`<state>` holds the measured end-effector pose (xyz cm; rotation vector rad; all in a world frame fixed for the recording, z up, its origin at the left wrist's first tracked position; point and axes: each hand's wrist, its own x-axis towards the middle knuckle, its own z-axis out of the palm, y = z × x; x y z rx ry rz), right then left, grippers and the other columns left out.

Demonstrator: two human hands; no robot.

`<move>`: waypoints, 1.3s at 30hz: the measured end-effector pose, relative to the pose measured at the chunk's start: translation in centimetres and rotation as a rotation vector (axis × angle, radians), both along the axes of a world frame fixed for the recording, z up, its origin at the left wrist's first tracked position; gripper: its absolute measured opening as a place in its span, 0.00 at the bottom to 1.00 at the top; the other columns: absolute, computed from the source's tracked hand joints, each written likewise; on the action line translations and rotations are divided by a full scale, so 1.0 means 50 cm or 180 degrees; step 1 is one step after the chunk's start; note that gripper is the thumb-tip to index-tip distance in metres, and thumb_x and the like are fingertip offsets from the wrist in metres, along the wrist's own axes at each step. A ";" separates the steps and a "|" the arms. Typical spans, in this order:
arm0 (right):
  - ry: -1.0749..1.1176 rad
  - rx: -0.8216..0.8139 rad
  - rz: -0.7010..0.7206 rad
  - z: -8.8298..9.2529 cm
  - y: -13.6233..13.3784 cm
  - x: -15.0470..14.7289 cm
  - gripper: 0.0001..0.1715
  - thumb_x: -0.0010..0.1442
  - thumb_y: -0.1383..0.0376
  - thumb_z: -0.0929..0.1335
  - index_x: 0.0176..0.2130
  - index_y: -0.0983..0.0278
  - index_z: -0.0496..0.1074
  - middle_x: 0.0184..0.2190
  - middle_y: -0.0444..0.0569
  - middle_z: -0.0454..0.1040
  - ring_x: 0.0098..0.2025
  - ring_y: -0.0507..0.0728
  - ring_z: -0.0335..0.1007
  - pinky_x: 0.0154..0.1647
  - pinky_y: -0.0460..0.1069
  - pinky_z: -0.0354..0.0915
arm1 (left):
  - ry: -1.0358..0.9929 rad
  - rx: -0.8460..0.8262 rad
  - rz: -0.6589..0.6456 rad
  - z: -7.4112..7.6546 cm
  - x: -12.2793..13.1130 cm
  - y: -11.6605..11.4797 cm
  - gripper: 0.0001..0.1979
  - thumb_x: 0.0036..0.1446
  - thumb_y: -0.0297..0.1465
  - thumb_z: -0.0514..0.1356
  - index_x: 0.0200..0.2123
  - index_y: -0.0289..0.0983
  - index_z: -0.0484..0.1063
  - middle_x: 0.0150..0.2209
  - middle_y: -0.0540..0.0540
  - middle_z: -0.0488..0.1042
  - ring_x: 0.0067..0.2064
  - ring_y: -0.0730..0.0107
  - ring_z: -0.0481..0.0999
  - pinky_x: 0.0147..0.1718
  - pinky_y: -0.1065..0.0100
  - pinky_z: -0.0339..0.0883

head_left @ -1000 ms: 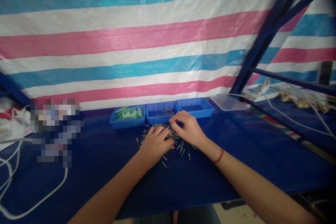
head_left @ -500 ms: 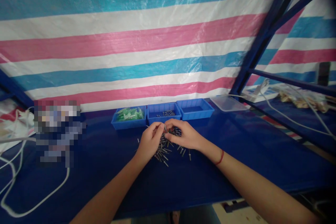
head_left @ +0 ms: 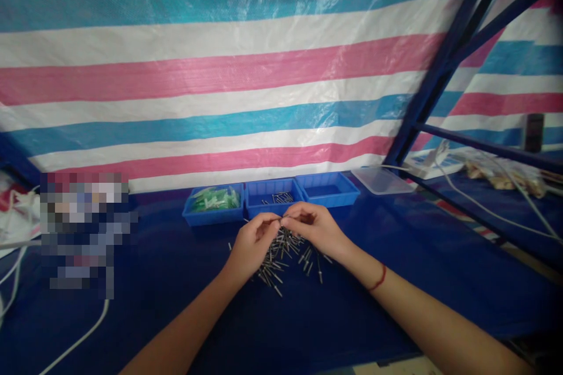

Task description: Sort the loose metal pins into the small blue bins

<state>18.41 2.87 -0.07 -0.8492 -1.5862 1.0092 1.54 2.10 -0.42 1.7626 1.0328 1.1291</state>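
Observation:
My left hand (head_left: 254, 241) and my right hand (head_left: 320, 232) meet fingertip to fingertip above a loose pile of metal blind rivets (head_left: 269, 266) on the blue table. Between the pinched fingers is a thin metal piece that looks like one blind rivet, mostly hidden by the fingertips. The pile spreads below and between both hands. Behind them stand three blue trays in a row. Green-and-white packets fill the left tray (head_left: 211, 220). Several rivets lie in the middle tray (head_left: 253, 206), and the right tray (head_left: 336, 199) shows a bare bottom.
A clear plastic lid (head_left: 382, 180) lies to the right of the trays. White cables (head_left: 83, 337) run along the table's left side, near a blurred-out patch. A striped tarp (head_left: 220, 82) hangs behind, and a blue metal frame (head_left: 433, 88) rises at the right.
My fingertips have come together, covering the metal piece that showed between them before. The view has shifted slightly, so the trays and pile sit a little lower.

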 end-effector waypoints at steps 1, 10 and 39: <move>0.0107 -0.0047 0.0002 -0.001 -0.001 -0.002 0.13 0.51 0.56 0.71 0.30 0.63 0.72 0.25 0.44 0.73 0.23 0.49 0.65 0.24 0.46 0.64 | -0.0055 -0.0010 -0.0023 -0.003 0.001 0.000 0.11 0.58 0.37 0.56 0.39 0.35 0.71 0.35 0.46 0.75 0.36 0.69 0.75 0.38 0.69 0.68; 0.0139 -0.0015 -0.0031 -0.004 -0.010 -0.007 0.08 0.51 0.59 0.71 0.32 0.61 0.75 0.26 0.43 0.73 0.28 0.51 0.68 0.30 0.48 0.66 | 0.0123 0.0015 0.0023 -0.014 0.003 -0.010 0.13 0.59 0.37 0.56 0.43 0.36 0.71 0.37 0.46 0.75 0.35 0.69 0.74 0.37 0.69 0.69; -0.2018 0.1790 -0.1845 0.010 0.052 0.031 0.14 0.63 0.59 0.62 0.39 0.63 0.74 0.31 0.50 0.74 0.35 0.58 0.67 0.41 0.53 0.60 | 0.2026 0.1751 -0.0655 0.009 0.003 -0.037 0.09 0.61 0.35 0.55 0.39 0.40 0.73 0.37 0.48 0.73 0.42 0.66 0.69 0.44 0.63 0.57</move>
